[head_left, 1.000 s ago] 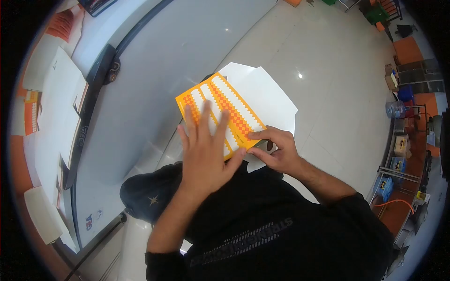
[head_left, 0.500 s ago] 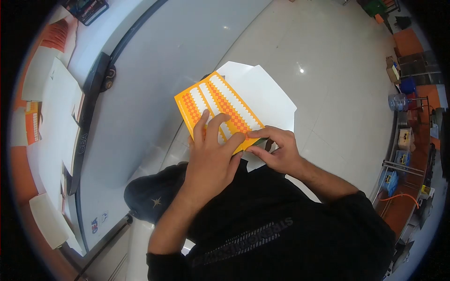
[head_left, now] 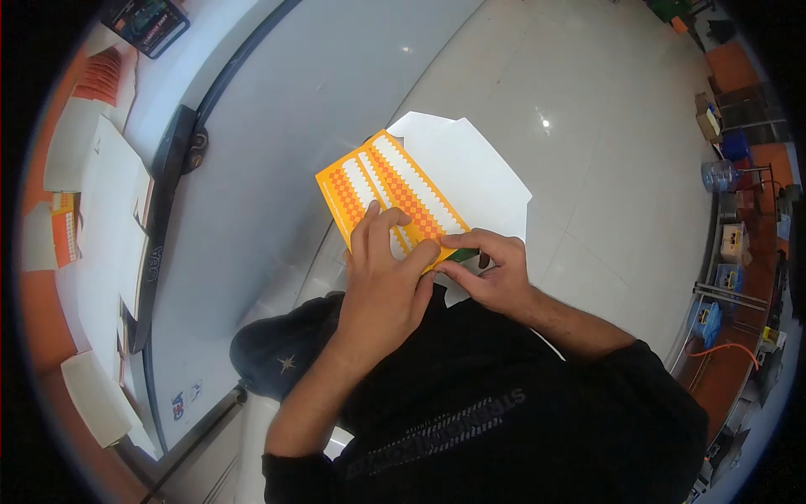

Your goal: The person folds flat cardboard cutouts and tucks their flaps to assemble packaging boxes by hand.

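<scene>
In the head view an orange and white patterned card (head_left: 390, 181) with zigzag-edged bands is held in front of my body. A white sheet with angled corners (head_left: 470, 168) extends beyond it to the right. My left hand (head_left: 382, 265) lies over the lower left part of the card, its fingers bent and its thumb at the bottom edge. My right hand (head_left: 495, 267) pinches the card's lower right corner between thumb and index finger. Something green shows just beside that pinch, mostly hidden.
A grey-white freezer-like chest (head_left: 277, 151) stands at the left, with white cut sheets (head_left: 113, 218) and a dark box (head_left: 147, 23) beyond it. A black cap (head_left: 277, 349) is by my left forearm. Shelves with a water bottle (head_left: 719, 175) line the right.
My left hand's spread fingers have curled and moved toward the card's lower edge. The card's lower part now looks more bent. My right hand keeps its pinch.
</scene>
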Available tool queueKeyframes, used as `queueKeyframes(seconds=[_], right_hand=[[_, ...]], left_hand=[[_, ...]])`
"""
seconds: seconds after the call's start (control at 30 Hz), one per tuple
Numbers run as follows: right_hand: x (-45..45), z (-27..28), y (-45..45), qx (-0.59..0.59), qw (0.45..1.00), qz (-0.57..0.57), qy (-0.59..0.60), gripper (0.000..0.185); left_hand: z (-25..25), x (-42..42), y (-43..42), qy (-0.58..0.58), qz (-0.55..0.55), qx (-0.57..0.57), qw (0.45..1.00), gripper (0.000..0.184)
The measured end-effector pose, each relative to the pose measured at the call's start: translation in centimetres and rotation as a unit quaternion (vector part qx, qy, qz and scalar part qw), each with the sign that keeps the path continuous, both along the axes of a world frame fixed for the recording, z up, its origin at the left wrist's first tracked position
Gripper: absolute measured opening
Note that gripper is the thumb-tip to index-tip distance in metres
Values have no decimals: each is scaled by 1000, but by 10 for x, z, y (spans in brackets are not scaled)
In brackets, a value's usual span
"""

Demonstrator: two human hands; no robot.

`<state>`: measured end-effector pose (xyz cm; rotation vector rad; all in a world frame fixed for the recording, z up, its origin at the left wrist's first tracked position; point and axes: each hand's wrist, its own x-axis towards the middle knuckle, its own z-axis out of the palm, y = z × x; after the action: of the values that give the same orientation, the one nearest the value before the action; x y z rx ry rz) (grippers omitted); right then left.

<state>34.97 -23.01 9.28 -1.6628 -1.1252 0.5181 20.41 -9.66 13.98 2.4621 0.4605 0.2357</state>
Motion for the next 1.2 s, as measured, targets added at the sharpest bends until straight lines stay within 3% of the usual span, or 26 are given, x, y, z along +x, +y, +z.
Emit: queueKeyframes(seconds=[0.13, 0.2, 0.27, 0.37, 0.53, 0.83, 1.13, 1.2], right_hand=[[0, -6, -1, 20, 999, 7, 35, 34], [4, -5, 0, 22, 983, -4, 181, 33], [13, -5, -1, -22, 974, 13, 227, 33], [28, -10, -7, -93, 983, 62, 144, 30], [18, -22, -14, -25, 998, 59, 18, 25], [7, -37, -7, 30, 999, 25, -14, 27], [-4, -28, -9, -15, 996, 29, 85, 29], [2, -20, -6, -6, 986, 52, 160, 29]], left_hand=[[4, 0, 0, 13, -9, 6, 1000, 31], [9, 1, 2, 10, -13, 2, 1000, 33], [11, 1, 7, -3, -13, -21, 1000, 35], [5, -1, 7, 10, -15, 0, 1000, 43], [-4, -6, 8, -6, -18, -17, 1000, 52], [-7, -11, 9, -2, -22, -36, 999, 54], [-16, -13, 11, -40, -3, -74, 996, 52], [-14, -13, 11, -41, 0, -65, 997, 51]])
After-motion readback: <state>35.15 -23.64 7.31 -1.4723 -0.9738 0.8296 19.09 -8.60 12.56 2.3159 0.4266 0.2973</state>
